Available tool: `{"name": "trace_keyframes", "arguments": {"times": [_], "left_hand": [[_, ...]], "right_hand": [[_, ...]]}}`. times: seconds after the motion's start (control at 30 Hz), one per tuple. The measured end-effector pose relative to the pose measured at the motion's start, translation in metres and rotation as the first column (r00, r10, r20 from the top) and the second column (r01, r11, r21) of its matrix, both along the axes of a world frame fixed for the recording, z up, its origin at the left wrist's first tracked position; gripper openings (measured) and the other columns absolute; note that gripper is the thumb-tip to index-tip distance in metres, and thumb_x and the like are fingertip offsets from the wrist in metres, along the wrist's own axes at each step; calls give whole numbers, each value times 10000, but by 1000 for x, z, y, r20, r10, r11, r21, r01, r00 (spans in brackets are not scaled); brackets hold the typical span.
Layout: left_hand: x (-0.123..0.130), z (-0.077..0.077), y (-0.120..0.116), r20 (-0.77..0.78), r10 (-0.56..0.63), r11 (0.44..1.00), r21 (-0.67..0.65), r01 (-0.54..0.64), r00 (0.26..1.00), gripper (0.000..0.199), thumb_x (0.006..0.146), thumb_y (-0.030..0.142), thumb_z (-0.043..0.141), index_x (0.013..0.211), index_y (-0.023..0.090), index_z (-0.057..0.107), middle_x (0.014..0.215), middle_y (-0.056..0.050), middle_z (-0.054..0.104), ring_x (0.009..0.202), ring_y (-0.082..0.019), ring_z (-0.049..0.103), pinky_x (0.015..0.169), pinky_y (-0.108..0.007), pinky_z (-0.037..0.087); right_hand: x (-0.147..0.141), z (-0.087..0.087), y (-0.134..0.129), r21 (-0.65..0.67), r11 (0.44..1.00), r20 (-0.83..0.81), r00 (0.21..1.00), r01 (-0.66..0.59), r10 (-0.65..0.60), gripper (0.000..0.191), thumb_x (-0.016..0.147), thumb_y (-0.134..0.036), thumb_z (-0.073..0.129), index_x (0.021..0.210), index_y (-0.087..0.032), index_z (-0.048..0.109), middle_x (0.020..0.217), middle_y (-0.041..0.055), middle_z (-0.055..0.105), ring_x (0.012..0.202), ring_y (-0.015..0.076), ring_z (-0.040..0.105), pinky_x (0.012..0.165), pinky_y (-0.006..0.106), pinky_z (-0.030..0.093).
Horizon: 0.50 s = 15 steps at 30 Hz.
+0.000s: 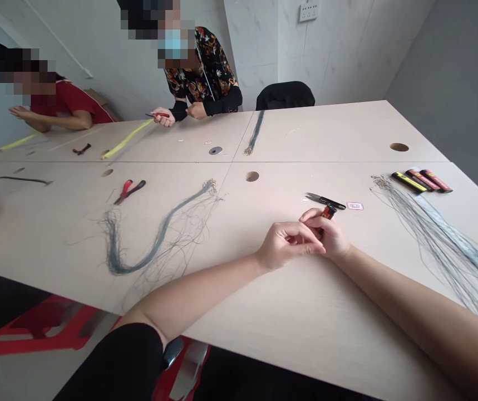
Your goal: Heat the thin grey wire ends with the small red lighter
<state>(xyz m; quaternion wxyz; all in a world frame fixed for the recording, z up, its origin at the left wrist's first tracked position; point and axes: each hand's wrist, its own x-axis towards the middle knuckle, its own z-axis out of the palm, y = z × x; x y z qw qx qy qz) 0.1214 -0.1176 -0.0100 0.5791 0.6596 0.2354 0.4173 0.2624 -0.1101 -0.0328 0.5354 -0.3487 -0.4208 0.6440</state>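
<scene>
My right hand (335, 238) is closed around a lighter (328, 213), dark with red and yellow marks, whose top end pokes up above the fingers. Close against it, my left hand (282, 243) has its fingers curled and the tips together near the right palm. Whatever those fingertips pinch, if anything, is too small to make out. Just beyond both hands lie black thread snips (326, 201) and a small red-edged label (355, 206). Left of my hands, a bundle of blue-grey cords (161, 236) with small gold-coloured ends curves across the table.
Several lighters (422, 181) lie at the right by loose grey cords (430, 228) and a shiny strip (462, 236). Red-handled pliers (128, 191) rest at the left. Two co-workers sit across the table (230, 312); one holds red-handled pliers (159, 115). Round holes (252, 176) pierce the tabletop.
</scene>
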Motion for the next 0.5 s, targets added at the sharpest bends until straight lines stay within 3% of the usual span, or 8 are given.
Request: {"name": "trace_keyframes", "arguments": {"times": [0.13,0.2,0.27,0.37,0.5], "left_hand": [[1,5,-10,-110,-269,955,95,280,957,191,683,319,801,650,160,701,646,-22,653,514,-80,468,478,-240,326],[1,8,-17,-201,-461,862,131,490,864,105,758,250,738,689,178,704,737,-34,700,611,-106,578,530,-236,393],[0,13,-25,-359,-554,730,225,646,751,128,827,164,638,726,206,704,844,-19,728,743,-113,645,580,-228,420],[-3,23,-43,-611,-464,502,414,759,641,235,820,72,564,782,263,695,956,57,728,806,-86,662,524,-237,390],[-3,31,-72,-801,-269,201,497,844,535,149,821,241,601,703,308,661,947,131,710,687,-84,644,408,-275,328]], "right_hand": [[-2,3,0,-14,1000,-105,994,-7,6,75,663,-194,548,683,-201,620,380,-85,231,368,65,188,426,245,199],[-3,2,1,11,999,-102,994,-31,32,85,657,-199,548,682,-192,629,362,-89,245,370,60,170,439,245,195],[-3,1,2,33,999,-82,996,-43,46,82,650,-205,550,667,-186,628,349,-90,254,372,59,174,452,246,195],[-3,0,2,43,998,-48,997,-56,58,74,646,-210,547,655,-185,616,351,-91,257,375,60,188,464,249,196],[-3,1,2,43,997,-25,997,-69,70,70,643,-214,551,649,-184,613,356,-92,261,378,58,190,472,251,189]]}}
